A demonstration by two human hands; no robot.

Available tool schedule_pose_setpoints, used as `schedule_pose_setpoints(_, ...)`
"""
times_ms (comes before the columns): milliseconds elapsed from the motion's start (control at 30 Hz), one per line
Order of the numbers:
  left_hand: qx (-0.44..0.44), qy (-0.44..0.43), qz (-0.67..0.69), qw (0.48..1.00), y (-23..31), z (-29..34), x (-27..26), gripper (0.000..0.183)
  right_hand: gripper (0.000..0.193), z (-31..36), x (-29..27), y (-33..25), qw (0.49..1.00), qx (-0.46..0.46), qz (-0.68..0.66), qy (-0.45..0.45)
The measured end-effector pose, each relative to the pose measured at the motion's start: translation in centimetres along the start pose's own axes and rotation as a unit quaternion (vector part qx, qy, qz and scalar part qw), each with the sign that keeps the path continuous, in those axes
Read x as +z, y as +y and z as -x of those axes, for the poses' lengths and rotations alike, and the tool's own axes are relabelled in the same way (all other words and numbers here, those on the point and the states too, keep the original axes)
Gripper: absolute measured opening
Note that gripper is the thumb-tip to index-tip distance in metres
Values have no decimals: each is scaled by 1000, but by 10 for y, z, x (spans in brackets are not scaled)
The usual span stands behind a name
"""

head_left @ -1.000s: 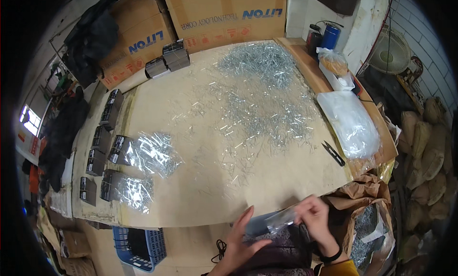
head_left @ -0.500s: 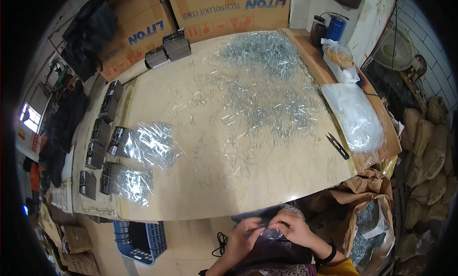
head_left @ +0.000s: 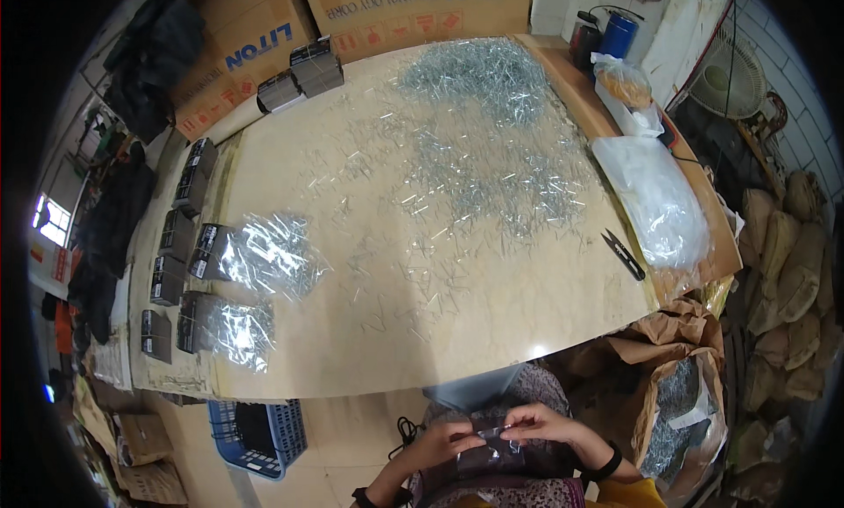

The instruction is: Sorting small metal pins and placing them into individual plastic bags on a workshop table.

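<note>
Over my lap, below the table's near edge, I hold a small clear plastic bag (head_left: 494, 455). The fingers of my left hand (head_left: 447, 443) pinch it at the top left. On the other side, my right hand (head_left: 538, 422) pinches its top right edge. The bag hangs down between them, and its see-through film makes its contents, if any, hard to tell. Beyond my hands, short thin metal wire pieces (head_left: 475, 77) are heaped at the table's far side, with more scattered toward the middle. Two clear bags (head_left: 274, 253) of shiny pieces lie at the left.
Banded stacks of dark cards (head_left: 195, 178) line the table's left edge. Black thread snips (head_left: 623, 255) lie near the right edge, beside a pile of clear plastic bags (head_left: 651, 200). A blue basket (head_left: 286, 438) stands on the floor; a brown paper sack (head_left: 646, 420) of wire pieces is at my right.
My hands have moved slightly apart, and the plastic bag now hangs spread between them instead of bunched up. The view has shifted a little; the things on the table look unchanged.
</note>
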State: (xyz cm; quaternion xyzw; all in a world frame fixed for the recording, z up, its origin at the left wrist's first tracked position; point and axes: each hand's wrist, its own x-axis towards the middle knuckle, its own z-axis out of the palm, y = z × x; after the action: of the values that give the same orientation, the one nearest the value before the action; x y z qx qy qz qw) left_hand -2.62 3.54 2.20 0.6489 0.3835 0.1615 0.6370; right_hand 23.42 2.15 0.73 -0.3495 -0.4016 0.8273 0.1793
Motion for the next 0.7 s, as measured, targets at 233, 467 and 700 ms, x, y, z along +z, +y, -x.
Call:
schedule_pose_setpoints(233,15,106,-225,968,-43,-1,12,16,24,-17,-5,37,843,-100,481,218)
schedule_pose_setpoints(467,77,153,-267,948,-81,11,39,16,29,-29,22,11,681,-324,470,459)
schedule_pose_setpoints(700,112,248,-150,950,-54,5,41,16,83,-100,25,-156,643,-313,631,299)
